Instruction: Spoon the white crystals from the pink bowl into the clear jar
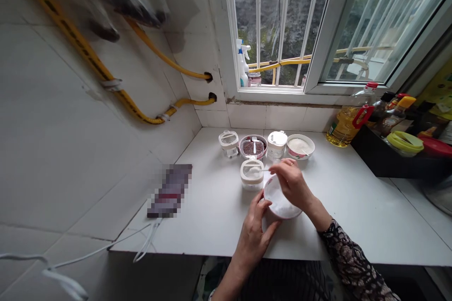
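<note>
My left hand (254, 225) is wrapped against the near left side of a bowl (290, 217) of white granules, thumb and fingers on its wall. A small white spoon (264, 170) is pinched in my right hand (291, 179), which is above the bowl. The spoon's tip, seemingly carrying white granules, is over a clear jar (252, 184) with a cream rim, just left of the bowl. Behind it stand a second clear jar (229, 143), a bowl of dark reddish grains (243, 154) with a clear lid and white spoon on top, a third jar (277, 144), and another white-filled bowl (300, 156).
An oil bottle (344, 124) stands at the right by a black box (369, 153) of bottles and lidded containers. A blurred dark object (173, 190) and a white cable (144, 240) lie at the left. Yellow pipes (141, 115) run along the wall beside the window.
</note>
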A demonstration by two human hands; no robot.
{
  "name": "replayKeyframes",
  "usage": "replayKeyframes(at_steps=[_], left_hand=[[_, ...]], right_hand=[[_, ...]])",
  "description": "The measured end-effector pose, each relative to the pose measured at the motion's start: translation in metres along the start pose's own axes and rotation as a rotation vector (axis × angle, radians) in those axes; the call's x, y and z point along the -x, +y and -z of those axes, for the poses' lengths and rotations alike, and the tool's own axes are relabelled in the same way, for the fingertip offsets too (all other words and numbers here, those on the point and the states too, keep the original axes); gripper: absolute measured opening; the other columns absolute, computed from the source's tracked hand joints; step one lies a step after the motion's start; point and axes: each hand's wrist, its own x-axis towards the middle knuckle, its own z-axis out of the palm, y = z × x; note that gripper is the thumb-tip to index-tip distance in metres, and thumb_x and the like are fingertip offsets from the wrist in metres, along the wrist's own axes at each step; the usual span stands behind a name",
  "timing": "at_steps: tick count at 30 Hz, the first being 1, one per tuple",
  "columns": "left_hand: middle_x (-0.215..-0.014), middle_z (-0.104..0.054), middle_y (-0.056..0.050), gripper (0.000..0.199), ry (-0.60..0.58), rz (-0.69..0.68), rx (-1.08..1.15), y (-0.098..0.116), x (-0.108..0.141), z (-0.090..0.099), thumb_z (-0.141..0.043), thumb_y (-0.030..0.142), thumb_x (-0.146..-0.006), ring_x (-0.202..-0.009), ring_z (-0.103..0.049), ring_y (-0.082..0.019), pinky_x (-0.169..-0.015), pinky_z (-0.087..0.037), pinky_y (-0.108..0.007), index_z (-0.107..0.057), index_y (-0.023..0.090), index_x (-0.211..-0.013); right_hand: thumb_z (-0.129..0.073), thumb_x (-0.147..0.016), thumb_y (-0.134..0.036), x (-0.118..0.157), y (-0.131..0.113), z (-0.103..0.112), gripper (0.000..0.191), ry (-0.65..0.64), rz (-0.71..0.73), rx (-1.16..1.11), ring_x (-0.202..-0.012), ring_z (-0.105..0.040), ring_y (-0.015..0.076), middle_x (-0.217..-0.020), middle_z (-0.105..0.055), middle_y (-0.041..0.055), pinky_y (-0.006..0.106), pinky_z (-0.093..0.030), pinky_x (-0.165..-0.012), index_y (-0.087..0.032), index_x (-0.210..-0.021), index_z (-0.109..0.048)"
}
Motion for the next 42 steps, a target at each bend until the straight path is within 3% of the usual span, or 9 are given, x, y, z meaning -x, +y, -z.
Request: replayKeyframes(at_steps=[2, 4, 9, 17, 23, 29, 33, 38, 42], left_hand=[[-0.151, -0.044, -0.015, 0.037, 0.003, -0.003, -0.006, 0.000, 0.000, 0.000, -0.063, 0.016, -0.090, -0.136, -0.055, -0.030, -0.106, -0.054, -0.048, -0.051, 0.026, -0.124], [-0.151, -0.044, -0.015, 0.037, 0.005, -0.008, -0.009, -0.001, 0.000, 0.000, -0.062, 0.016, -0.090, -0.136, -0.054, -0.030, -0.106, -0.054, -0.048, -0.050, 0.025, -0.124], [-0.151, -0.045, -0.014, 0.037, 0.002, -0.012, -0.025, 0.003, -0.001, 0.002, -0.063, 0.014, -0.088, -0.138, -0.053, -0.029, -0.109, -0.051, -0.048, -0.051, 0.026, -0.121], [-0.151, -0.045, -0.013, 0.038, 0.010, 0.000, -0.024, 0.002, 0.000, 0.002, -0.063, 0.014, -0.088, -0.136, -0.055, -0.028, -0.107, -0.053, -0.046, -0.052, 0.026, -0.122], [-0.151, -0.045, -0.012, 0.036, 0.008, 0.008, 0.019, 0.002, 0.000, 0.000, -0.064, 0.016, -0.089, -0.134, -0.057, -0.028, -0.105, -0.056, -0.044, -0.052, 0.026, -0.121], [-0.151, -0.044, -0.013, 0.038, 0.001, 0.003, 0.010, 0.001, 0.000, 0.000, -0.063, 0.015, -0.090, -0.136, -0.055, -0.029, -0.106, -0.055, -0.046, -0.051, 0.026, -0.123], [-0.151, -0.043, -0.013, 0.036, -0.005, 0.002, 0.012, -0.001, 0.001, -0.001, -0.062, 0.015, -0.090, -0.136, -0.055, -0.029, -0.106, -0.055, -0.047, -0.050, 0.026, -0.123], [-0.150, -0.045, -0.014, 0.036, -0.001, -0.009, -0.011, 0.001, 0.000, 0.000, -0.063, 0.015, -0.090, -0.137, -0.054, -0.029, -0.105, -0.055, -0.046, -0.051, 0.026, -0.121], [-0.149, -0.046, -0.014, 0.037, 0.001, -0.018, -0.021, 0.003, -0.001, 0.002, -0.063, 0.014, -0.089, -0.137, -0.054, -0.029, -0.105, -0.055, -0.045, -0.051, 0.026, -0.121]], right_hand=[[-0.043, -0.093, -0.010, 0.000, -0.002, 0.000, 0.027, -0.083, 0.151, 0.112, -0.082, -0.064, 0.0207, -0.082, -0.075, 0.0042, 0.044, -0.041, -0.099, -0.023, -0.093, -0.067], [-0.042, -0.093, -0.008, 0.000, -0.002, 0.005, 0.028, -0.055, 0.187, 0.136, -0.080, -0.065, 0.0202, -0.083, -0.075, 0.0033, 0.045, -0.040, -0.101, -0.023, -0.095, -0.066], [-0.048, -0.089, -0.013, 0.008, 0.009, 0.030, 0.020, 0.160, 0.076, 0.155, -0.068, -0.060, 0.0205, -0.068, -0.067, 0.0010, 0.038, -0.045, -0.082, -0.023, -0.079, -0.062], [-0.048, -0.082, -0.013, 0.019, 0.029, 0.024, 0.020, -0.010, -0.093, 0.328, -0.060, -0.056, 0.0169, -0.064, -0.067, 0.0004, 0.037, -0.038, -0.087, -0.022, -0.067, -0.058], [-0.047, -0.081, -0.013, 0.019, 0.028, 0.020, 0.021, -0.050, -0.165, 0.235, -0.070, -0.062, 0.0188, -0.069, -0.072, 0.0008, 0.037, -0.038, -0.088, -0.022, -0.068, -0.062], [-0.048, -0.079, -0.015, 0.019, 0.026, 0.015, 0.021, -0.088, -0.173, 0.141, -0.067, -0.061, 0.0181, -0.066, -0.071, -0.0001, 0.039, -0.040, -0.091, -0.022, -0.069, -0.064], [-0.047, -0.075, -0.019, 0.016, 0.023, 0.020, 0.020, -0.030, -0.319, 0.003, -0.065, -0.061, 0.0189, -0.055, -0.066, -0.0008, 0.037, -0.043, -0.086, -0.023, -0.063, -0.063], [-0.049, -0.067, -0.028, 0.011, 0.022, 0.028, 0.017, 0.031, -0.593, -0.328, -0.054, -0.056, 0.0169, -0.051, -0.061, -0.0004, 0.030, -0.045, -0.061, -0.022, -0.062, -0.064], [-0.052, -0.063, -0.029, 0.010, 0.025, 0.030, 0.016, 0.076, -0.674, -0.470, -0.050, -0.054, 0.0153, -0.048, -0.059, -0.0010, 0.029, -0.047, -0.058, -0.021, -0.059, -0.065]])
